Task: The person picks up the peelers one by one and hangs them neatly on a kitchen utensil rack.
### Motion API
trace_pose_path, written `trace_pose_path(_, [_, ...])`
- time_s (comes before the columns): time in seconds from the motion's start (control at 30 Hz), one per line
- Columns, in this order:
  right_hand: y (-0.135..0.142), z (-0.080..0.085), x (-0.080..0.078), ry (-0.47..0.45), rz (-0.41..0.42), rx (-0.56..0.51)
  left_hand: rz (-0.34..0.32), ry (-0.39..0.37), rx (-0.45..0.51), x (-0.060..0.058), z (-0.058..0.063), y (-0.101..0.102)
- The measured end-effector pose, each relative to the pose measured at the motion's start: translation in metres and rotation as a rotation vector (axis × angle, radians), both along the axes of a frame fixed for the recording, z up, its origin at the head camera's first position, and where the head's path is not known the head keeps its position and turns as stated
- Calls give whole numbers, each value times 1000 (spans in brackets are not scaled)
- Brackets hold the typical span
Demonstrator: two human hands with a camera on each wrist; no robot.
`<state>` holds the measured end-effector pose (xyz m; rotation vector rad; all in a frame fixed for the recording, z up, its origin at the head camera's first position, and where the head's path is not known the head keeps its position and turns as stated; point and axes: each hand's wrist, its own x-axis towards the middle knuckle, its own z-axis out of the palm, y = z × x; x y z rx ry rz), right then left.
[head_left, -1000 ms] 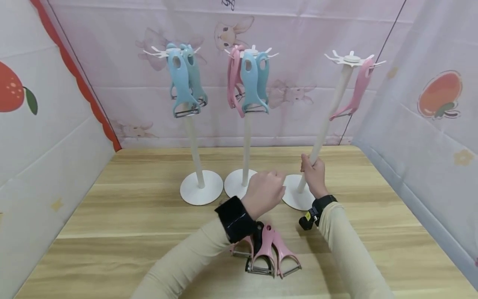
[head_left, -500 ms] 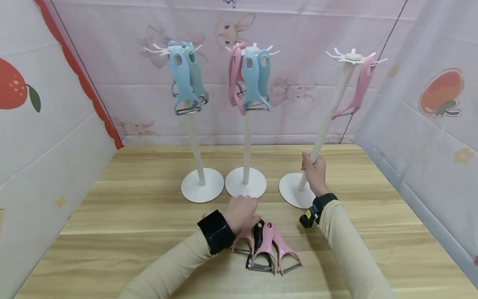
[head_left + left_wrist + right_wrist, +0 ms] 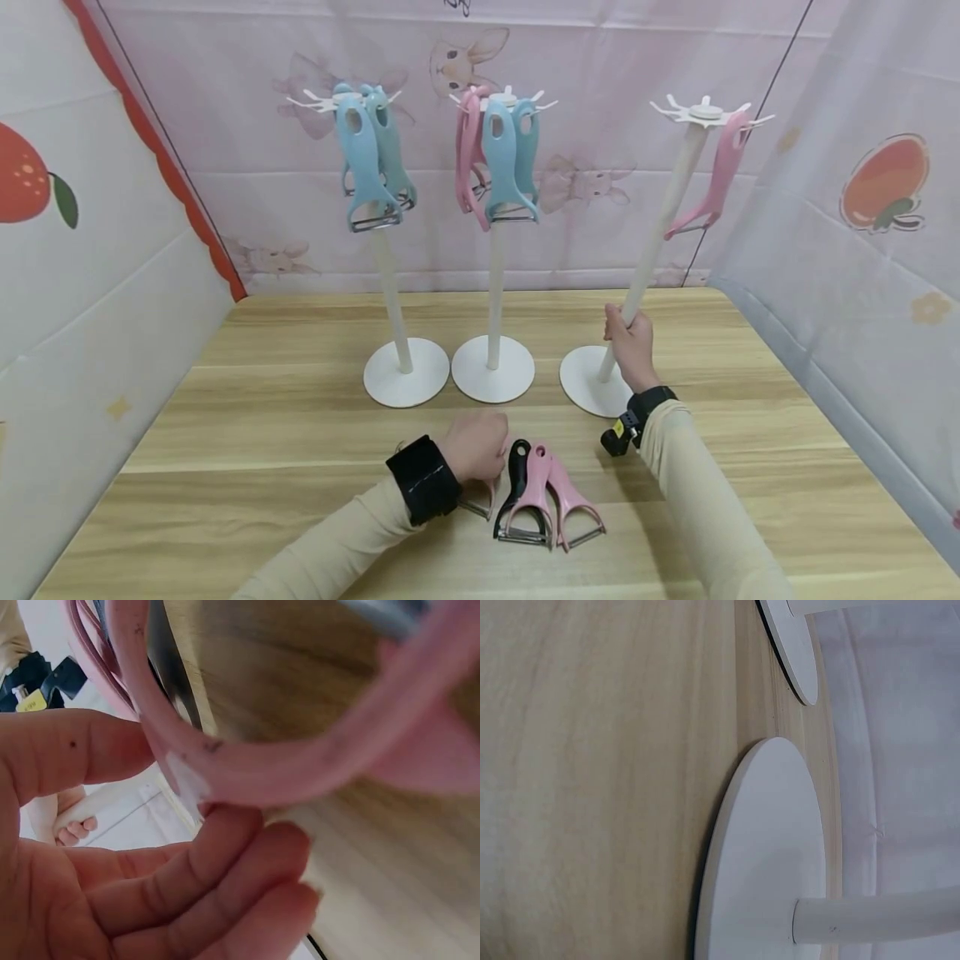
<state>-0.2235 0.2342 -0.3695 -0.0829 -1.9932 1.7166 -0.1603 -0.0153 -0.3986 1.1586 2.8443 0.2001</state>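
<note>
My left hand (image 3: 474, 446) pinches a pink peeler (image 3: 262, 776) between thumb and fingers, low over the table. In the head view the hand covers most of this peeler; its blade end shows below the fingers. Just right of it lie a black peeler (image 3: 517, 471) and two pink peelers, one overlapping the black one (image 3: 537, 483) and another (image 3: 568, 500) angled to the right. My right hand (image 3: 632, 346) grips the white pole (image 3: 666, 221) of the right stand, low above its round base (image 3: 769, 847). One pink peeler (image 3: 723, 171) hangs from that stand.
The left stand (image 3: 390, 292) carries several blue peelers (image 3: 363, 158). Pink (image 3: 468, 150) and blue peelers (image 3: 501, 158) hang on the middle stand (image 3: 496, 292). All stand on a wooden table (image 3: 247, 433) with printed cloth walls (image 3: 300, 225) behind and beside it.
My left hand has come down from near the stands to the peelers on the table, taken hold of the leftmost pink one and drawn it slightly left. The right hand stays on the pole.
</note>
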Motion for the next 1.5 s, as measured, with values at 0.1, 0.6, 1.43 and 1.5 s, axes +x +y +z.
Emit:
trace_pose_path(0.1, [0,-1,0,-9,0,-1,-9,-22,13,1,0,-1])
trace_pose_path(0.6, [-1,-1,1,2,2,3,-9,-130,87,-1,-1,2])
trace_pose_path(1.43, [0,1,1,29,-3,-20,-129,241,667,-18,86,66])
trace_pose_path(1.5, [1,-2,0,26,-1,-23,-136,275,698,-19,94,71])
